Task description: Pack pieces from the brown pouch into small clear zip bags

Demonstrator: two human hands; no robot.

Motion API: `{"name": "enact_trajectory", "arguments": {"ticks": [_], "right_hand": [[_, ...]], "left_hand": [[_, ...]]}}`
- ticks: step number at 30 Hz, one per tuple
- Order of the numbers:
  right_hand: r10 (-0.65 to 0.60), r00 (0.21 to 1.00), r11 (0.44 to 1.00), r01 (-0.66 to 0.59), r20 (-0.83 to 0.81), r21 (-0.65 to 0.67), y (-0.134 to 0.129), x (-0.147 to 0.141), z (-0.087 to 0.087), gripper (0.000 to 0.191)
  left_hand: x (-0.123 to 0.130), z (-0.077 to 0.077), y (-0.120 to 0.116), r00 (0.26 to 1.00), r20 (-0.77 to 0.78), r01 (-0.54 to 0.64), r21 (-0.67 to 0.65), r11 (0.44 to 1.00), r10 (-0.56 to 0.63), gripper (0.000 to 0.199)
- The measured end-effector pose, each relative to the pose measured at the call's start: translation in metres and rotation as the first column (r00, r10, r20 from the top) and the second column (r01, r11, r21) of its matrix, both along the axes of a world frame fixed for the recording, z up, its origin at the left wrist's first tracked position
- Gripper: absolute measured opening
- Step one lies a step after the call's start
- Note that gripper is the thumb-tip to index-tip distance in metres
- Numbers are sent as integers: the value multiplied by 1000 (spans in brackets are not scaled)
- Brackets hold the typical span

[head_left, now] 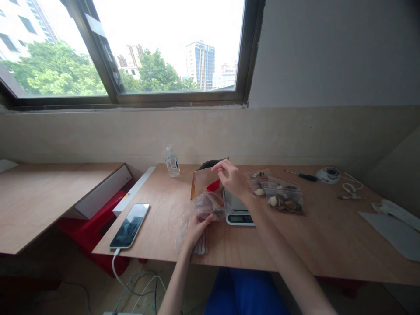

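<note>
My left hand [197,229] is closed on the edge of a clear zip bag [206,203], whose mouth faces up. More clear zip bags [183,227] lie beneath and beside that hand. My right hand [229,177] is raised over the kitchen scale [240,217], with its fingers bent and drawn together near the brown paper bag [198,181]. Whatever it may be pinching is too small to make out. A red piece [213,186] shows between the paper bag and the zip bag. My right forearm and hand cover part of the scale.
Filled zip bags [285,199] lie right of the scale. Farther right are a screwdriver [307,176], a white dome camera [328,175] and a coiled cable [351,190]. On the left are a water bottle [172,162] and a charging phone [130,226] near the table edge.
</note>
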State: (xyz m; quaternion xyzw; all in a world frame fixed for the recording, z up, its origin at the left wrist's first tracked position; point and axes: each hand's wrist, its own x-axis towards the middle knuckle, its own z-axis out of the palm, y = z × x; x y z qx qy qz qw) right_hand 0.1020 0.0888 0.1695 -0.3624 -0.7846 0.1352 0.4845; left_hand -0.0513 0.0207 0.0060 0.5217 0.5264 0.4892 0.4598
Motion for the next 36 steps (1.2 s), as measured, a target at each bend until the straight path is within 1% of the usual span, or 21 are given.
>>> {"name": "enact_trajectory", "arguments": {"ticks": [2,3,5,7,10,13,15,17,19,21,23,27,30,32,36], "right_hand": [[73,997,986,-73,-5,-151,-8,9,-8,23],[134,991,965,-128,13,-230,-12,13,-15,23],[253,965,905,-211,69,-368,-16,21,-32,25],[335,931,862,-238,149,-448,-18,26,-49,28],[419,869,830,-250,263,-499,-20,28,-67,35],[500,808,812,-312,312,-494,-21,24,-74,41],[527,786,812,-353,323,-465,-20,20,-77,43],[519,787,820,-348,333,-455,-17,17,-79,42],[484,806,829,-297,340,-474,-15,16,-81,36],[455,825,829,-255,336,-497,-13,16,-81,29],[440,845,824,-244,305,-511,-13,17,-78,24],[423,878,805,-250,226,-538,-15,18,-72,21],[404,894,800,-241,196,-550,-14,19,-72,20],[379,906,806,-224,188,-549,-13,19,-74,20],[325,923,842,-182,209,-507,-13,17,-77,20]], "left_hand": [[0,3,-1,999,31,34,21,999,-34,36],[1,5,-2,997,49,52,35,998,-54,35],[1,9,-3,993,84,76,62,995,-81,34],[0,11,-3,987,125,88,84,993,-98,34],[-2,8,-3,983,157,86,88,992,-99,33],[-6,-2,-1,991,134,17,57,998,-24,29],[-8,-10,1,992,126,-32,60,998,24,28],[-8,-14,3,992,121,-42,81,996,32,29],[-9,-14,3,994,107,-26,97,995,15,29],[-8,-10,2,995,97,-11,104,994,1,28],[-8,-4,0,997,83,-9,102,995,0,28],[-6,4,-4,1000,26,-4,81,997,2,31],[-4,7,-6,1000,16,-2,86,996,0,29],[-3,8,-7,1000,14,7,91,996,-8,28],[-3,8,-7,1000,8,-9,91,996,8,27]]}}
